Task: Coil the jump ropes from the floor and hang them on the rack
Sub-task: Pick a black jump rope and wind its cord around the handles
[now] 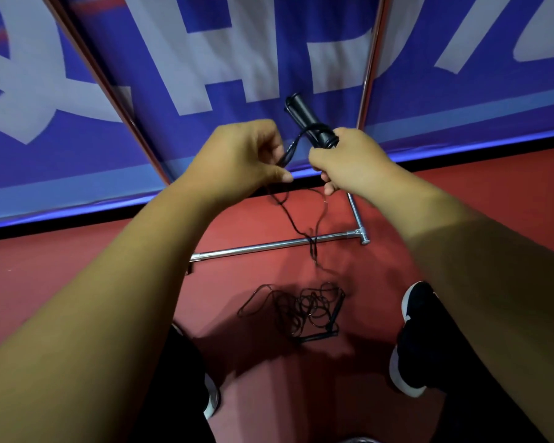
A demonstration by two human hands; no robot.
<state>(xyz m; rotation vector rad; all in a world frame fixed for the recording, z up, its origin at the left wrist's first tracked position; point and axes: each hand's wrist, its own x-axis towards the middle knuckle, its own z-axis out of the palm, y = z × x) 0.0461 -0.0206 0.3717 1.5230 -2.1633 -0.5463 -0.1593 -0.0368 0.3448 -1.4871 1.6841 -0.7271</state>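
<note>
My right hand (346, 161) grips the black handles of a jump rope (304, 118), which stick up and away from it. My left hand (240, 158) pinches the thin black cord of the same rope just left of the handles. Loops of that cord (301, 225) hang down from both hands and cross the rack's chrome base bar (269, 246). A second black jump rope (304, 310) lies tangled on the red floor between my feet, its handles at the right of the pile. The rack's two uprights (370, 62) rise past my hands.
A blue banner with big white letters (205, 59) stands right behind the rack. My shoes (410, 340) stand on the red floor on either side of the tangled rope. The rack's foot (363, 238) ends at the right.
</note>
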